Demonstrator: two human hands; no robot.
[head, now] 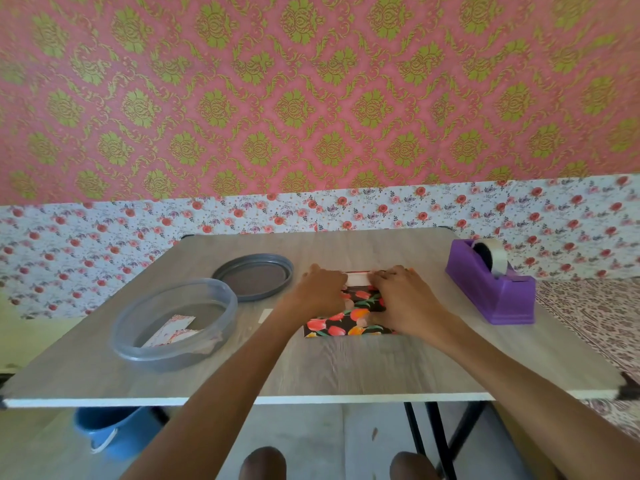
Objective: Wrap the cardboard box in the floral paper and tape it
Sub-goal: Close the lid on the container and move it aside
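Note:
The box sits in the middle of the table, covered by black floral paper [349,323] printed with red and orange flowers. At its far edge a strip of the paper's white underside [358,279] shows. My left hand [320,289] lies over the left part of the box, fingers reaching to the far edge. On the right part rests my right hand [401,296], its fingers pressing the paper down near the white strip. Both hands hide most of the box top. A purple tape dispenser [491,282] with a roll of clear tape stands to the right.
A clear round plastic container [173,320] with paper scraps inside stands at the left, its grey lid [254,277] behind it. A small white scrap [266,315] lies beside the box. The grey wooden table [346,368] ends close to me. A blue tub [110,431] sits beneath.

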